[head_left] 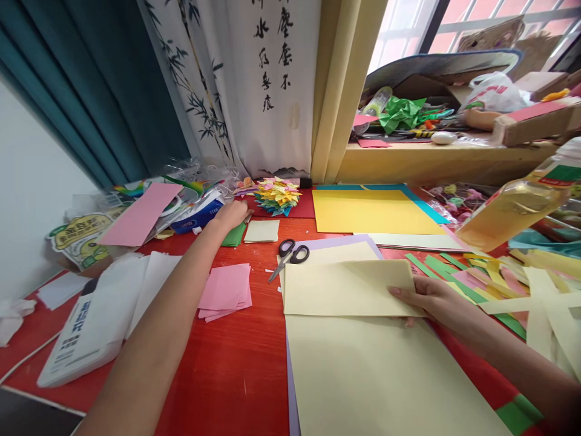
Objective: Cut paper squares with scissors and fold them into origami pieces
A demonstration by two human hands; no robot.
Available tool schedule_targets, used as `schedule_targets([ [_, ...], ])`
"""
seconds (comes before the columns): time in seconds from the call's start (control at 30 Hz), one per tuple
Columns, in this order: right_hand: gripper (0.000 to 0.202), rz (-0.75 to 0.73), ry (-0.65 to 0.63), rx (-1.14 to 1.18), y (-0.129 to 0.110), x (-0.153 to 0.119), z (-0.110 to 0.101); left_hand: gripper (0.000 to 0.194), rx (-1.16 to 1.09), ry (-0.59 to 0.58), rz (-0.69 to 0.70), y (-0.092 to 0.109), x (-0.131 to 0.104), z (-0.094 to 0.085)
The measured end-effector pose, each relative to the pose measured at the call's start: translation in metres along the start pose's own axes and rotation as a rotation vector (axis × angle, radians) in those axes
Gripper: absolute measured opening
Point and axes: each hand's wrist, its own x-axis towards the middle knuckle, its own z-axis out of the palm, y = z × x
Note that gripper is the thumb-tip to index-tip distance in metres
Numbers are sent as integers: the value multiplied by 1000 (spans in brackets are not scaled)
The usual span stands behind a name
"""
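On the right, my right hand [422, 298] pinches the edge of a folded pale-yellow paper [349, 287], thumb on top. It lies over larger pale-yellow sheets [376, 369] with lilac paper beneath. Stretched to the back left, my left hand [232, 214] is closed with fingers curled down beside a stack of green paper squares [235, 235]; what its fingertips hold, if anything, is hidden. Cream squares [262, 231] lie just right of that stack. Black-handled scissors [290, 254] rest between the hands, partly open. Pink squares [226, 289] are piled nearer me.
A spiky folded-paper ball [278, 197] stands at the back. Yellow card [372, 211] lies behind the pale sheets. At right are paper strips [490, 281] and a tilted bottle [517, 197]. A white packet [93, 330] and clutter line the left.
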Motion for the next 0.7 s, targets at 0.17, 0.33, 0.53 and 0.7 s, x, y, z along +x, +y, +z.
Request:
schedule_targets([
  [0.17, 26, -5, -8, 1, 3, 3, -2, 33, 15, 14, -23, 1, -1, -1],
  [0.33, 27, 12, -2, 5, -1, -2, 0, 43, 33, 24, -10, 2, -4, -4],
  [0.53, 26, 2, 14, 0, 0, -1, 1, 48, 65, 26, 25, 2, -5, -7],
  [0.7, 24, -6, -1, 5, -1, 0, 0, 48, 89, 25, 42, 0, -5, -9],
])
